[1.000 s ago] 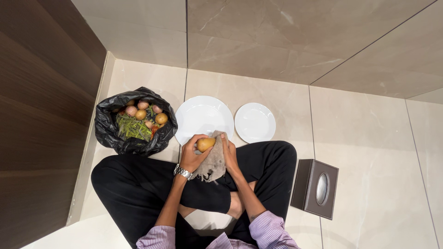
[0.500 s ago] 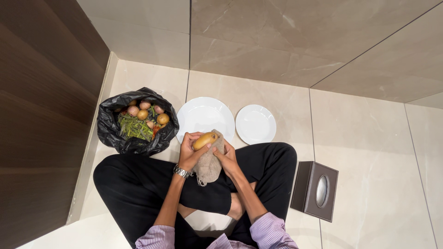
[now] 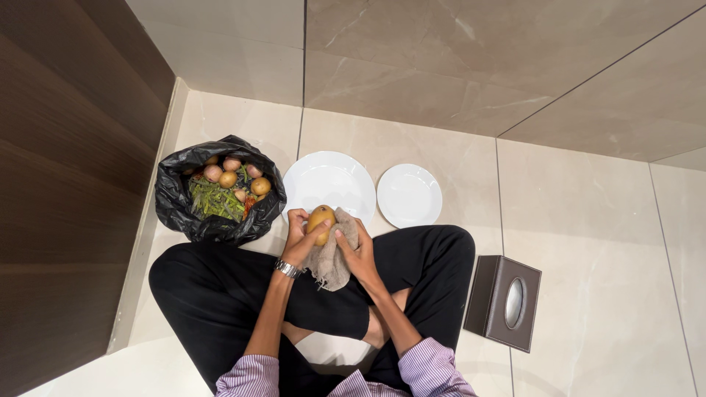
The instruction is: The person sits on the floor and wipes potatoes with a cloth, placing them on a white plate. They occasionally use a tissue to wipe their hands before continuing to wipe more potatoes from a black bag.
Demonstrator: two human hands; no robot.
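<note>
We look straight down at a person sitting cross-legged on a pale tiled floor (image 3: 573, 191), dark wood panelling (image 3: 66, 184) along the left and a stone-look wall at the far side. Their black trousers (image 3: 220, 294) fill the near middle of the scene, with striped shirt cuffs at the near edge.

To the far left of the knees sits an open black bag (image 3: 176, 206) holding green beans (image 3: 209, 200), several small potatoes and something red. Just right of it lies a large white plate (image 3: 331, 180), and right of that, close by but apart, a smaller white plate (image 3: 409, 195). Well to the right, near the right knee, stands a dark brown tissue box (image 3: 502, 302) with an oval opening.

Over the lap, just at the near rim of the large plate, both hands meet around a yellow-brown potato (image 3: 321, 218). The left hand (image 3: 300, 239), a metal watch (image 3: 285, 268) on its wrist, curls its fingers around the potato's left side and grips it. The right hand (image 3: 357, 250) has its fingers closed on a grey-brown cloth (image 3: 329, 263), pressing it to the potato's right and near side; the cloth hangs down between the hands.
</note>
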